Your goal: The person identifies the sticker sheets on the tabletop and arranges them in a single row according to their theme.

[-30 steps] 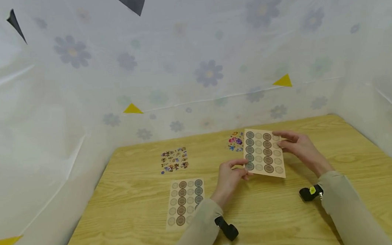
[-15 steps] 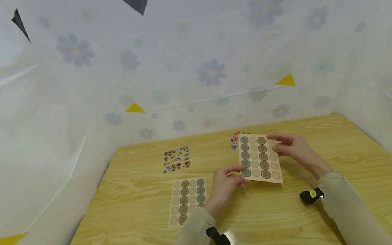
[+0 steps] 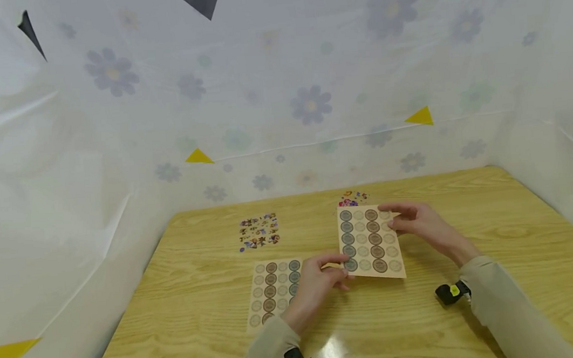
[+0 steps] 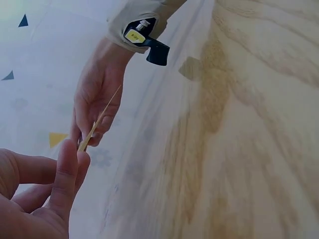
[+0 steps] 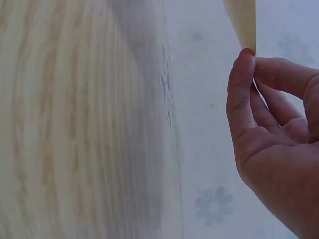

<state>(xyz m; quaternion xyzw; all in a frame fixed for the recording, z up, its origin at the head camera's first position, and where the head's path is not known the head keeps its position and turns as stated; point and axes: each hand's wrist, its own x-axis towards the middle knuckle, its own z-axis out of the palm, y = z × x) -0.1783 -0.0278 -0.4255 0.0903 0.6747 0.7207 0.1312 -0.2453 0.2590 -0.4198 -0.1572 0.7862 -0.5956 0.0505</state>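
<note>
A cream sticker sheet (image 3: 369, 242) with columns of round seal-like stickers is held up over the table, its printed side toward the head camera. My left hand (image 3: 316, 283) pinches its lower left corner between thumb and fingers. At the upper right edge my right hand (image 3: 422, 223) pinches it too. The left wrist view shows the sheet (image 4: 99, 117) nearly edge-on between both hands. In the right wrist view, thumb and fingertips meet on the edge of the sheet (image 5: 244, 25). A similar sticker sheet (image 3: 270, 288) lies flat at the left, partly hidden by the left hand and sleeve.
A clear-looking sheet of small colourful figure stickers (image 3: 259, 232) lies at the back left of the wooden table (image 3: 202, 335). Another colourful sticker sheet (image 3: 348, 201) lies behind the held one, partly covered by it. A white flower-patterned curtain (image 3: 309, 145) closes off the back and sides.
Both hands have brought the held sticker sheet to the left and nearer the person. The left forearm now covers more of the sheet lying on the table. Both grips stay the same.
</note>
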